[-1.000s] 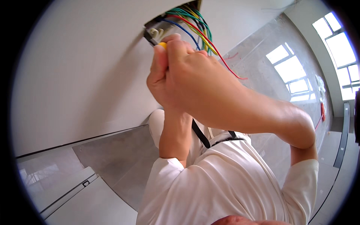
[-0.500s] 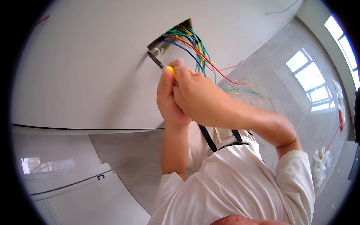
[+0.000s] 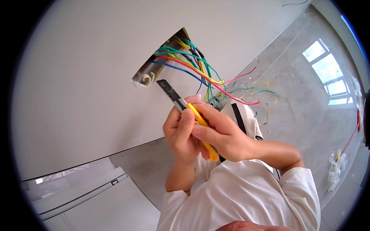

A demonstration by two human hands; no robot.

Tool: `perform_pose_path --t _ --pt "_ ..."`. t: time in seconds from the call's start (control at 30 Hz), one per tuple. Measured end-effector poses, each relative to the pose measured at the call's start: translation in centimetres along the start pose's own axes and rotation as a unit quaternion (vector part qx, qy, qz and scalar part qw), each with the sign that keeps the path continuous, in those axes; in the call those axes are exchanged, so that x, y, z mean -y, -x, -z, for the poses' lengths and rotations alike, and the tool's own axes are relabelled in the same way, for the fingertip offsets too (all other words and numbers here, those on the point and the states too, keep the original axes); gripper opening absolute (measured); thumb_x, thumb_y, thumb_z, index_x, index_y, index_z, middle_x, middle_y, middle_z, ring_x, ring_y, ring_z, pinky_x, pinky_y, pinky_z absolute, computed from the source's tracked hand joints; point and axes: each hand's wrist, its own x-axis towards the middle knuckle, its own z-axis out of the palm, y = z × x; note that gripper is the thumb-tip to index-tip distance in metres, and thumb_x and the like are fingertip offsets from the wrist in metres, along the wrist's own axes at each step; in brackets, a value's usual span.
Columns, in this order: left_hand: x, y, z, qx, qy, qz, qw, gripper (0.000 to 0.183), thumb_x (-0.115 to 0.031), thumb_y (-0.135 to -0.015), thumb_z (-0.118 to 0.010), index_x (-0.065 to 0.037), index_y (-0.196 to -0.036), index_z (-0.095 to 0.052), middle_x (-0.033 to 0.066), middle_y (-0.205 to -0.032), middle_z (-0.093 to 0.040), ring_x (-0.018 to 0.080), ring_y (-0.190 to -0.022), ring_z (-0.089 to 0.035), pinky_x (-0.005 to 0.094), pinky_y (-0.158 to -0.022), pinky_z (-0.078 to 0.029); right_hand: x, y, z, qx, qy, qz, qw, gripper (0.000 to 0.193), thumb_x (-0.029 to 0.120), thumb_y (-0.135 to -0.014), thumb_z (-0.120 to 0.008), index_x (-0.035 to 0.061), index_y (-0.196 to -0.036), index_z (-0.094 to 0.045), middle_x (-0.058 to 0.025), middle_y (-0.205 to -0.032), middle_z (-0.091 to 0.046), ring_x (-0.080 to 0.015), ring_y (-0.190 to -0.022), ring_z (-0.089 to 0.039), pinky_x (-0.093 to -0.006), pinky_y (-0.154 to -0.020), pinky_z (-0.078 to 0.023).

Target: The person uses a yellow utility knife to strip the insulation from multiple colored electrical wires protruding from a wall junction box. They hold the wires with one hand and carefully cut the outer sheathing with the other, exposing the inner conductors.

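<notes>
Nearest me, my bent arms rise from the short sleeves of my white cloth shirt [image 3: 243,188], the right forearm slanting in from the right, the left nearly upright. My left hand [image 3: 181,134] is closed, thumb pressed along the front of a yellow-handled utility knife with a dark, flat blade [image 3: 196,114]; my right hand [image 3: 225,133] curls round its handle from the right. The blade points far and left, toward a dark rectangular opening [image 3: 144,73] in the white wall [image 3: 88,77], where red, green, blue and yellow insulated wires [image 3: 200,73] spill rightward.
</notes>
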Motion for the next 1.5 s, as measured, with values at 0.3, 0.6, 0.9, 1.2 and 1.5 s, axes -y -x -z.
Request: perform_pose_path --t 0.3,0.6,0.9,1.2,1.5 --pt "-1.2 -1.3 0.1 -0.09 -0.092 0.04 0.991 0.047 -0.034 -0.104 -0.047 0.006 -0.117 -0.068 0.0187 -0.091 -0.069 0.0278 -0.083 -0.068 0.0397 -0.077 -0.056 -0.1 -2.1 -0.3 0.003 -0.015 -0.013 1.0 0.039 0.018 -0.11 -0.051 0.001 -0.144 -0.04 -0.0114 -0.091 -0.06 -0.0177 -0.065 -0.063 -0.033 -0.057 -0.051" --pt "-1.6 -0.5 -0.6 -0.064 -0.164 0.007 0.984 0.052 -0.04 -0.104 -0.039 0.002 -0.111 -0.068 0.0165 -0.089 -0.067 0.0262 -0.079 -0.067 0.0376 -0.072 -0.056 -0.8 -1.2 -0.5 0.007 0.051 0.079 0.996 0.042 0.012 -0.107 -0.053 0.0009 -0.145 -0.038 -0.0124 -0.087 -0.06 -0.0223 -0.069 -0.064 -0.0383 -0.061 -0.05" --pt "-2.9 -1.2 -1.2 -0.114 -0.099 -0.014 0.988 0.057 -0.035 -0.103 -0.053 0.009 -0.14 -0.053 0.0215 -0.11 -0.07 0.0305 -0.091 -0.072 0.0432 -0.079 -0.061 -0.3 -2.7 -0.9 0.015 0.195 0.156 0.968 0.074 0.01 -0.101 -0.06 -0.0027 -0.162 -0.021 -0.0219 -0.105 -0.059 -0.0412 -0.078 -0.063 -0.0443 -0.067 -0.053" --pt "-4.0 0.0 -2.1 -0.166 -0.184 -0.029 0.968 0.06 -0.04 -0.102 -0.058 0.011 -0.135 -0.057 0.0201 -0.107 -0.072 0.0288 -0.088 -0.071 0.0422 -0.08 -0.059 -0.6 -2.3 -0.9 0.072 0.167 0.181 0.966 0.081 0.011 -0.103 -0.058 0.0033 -0.168 -0.01 -0.0208 -0.115 -0.052 -0.0383 -0.079 -0.062 -0.0427 -0.06 -0.053" --pt "-3.3 0.0 -2.1 -0.203 -0.275 -0.065 0.938 0.067 -0.051 -0.103 -0.056 0.011 -0.13 -0.061 0.0197 -0.102 -0.072 0.0263 -0.078 -0.068 0.039 -0.075 -0.057 -2.7 -2.9 -1.3 0.074 0.059 0.201 0.975 0.078 0.013 -0.106 -0.054 0.0056 -0.169 -0.008 -0.0217 -0.118 -0.05 -0.0383 -0.084 -0.06 -0.043 -0.069 -0.053"
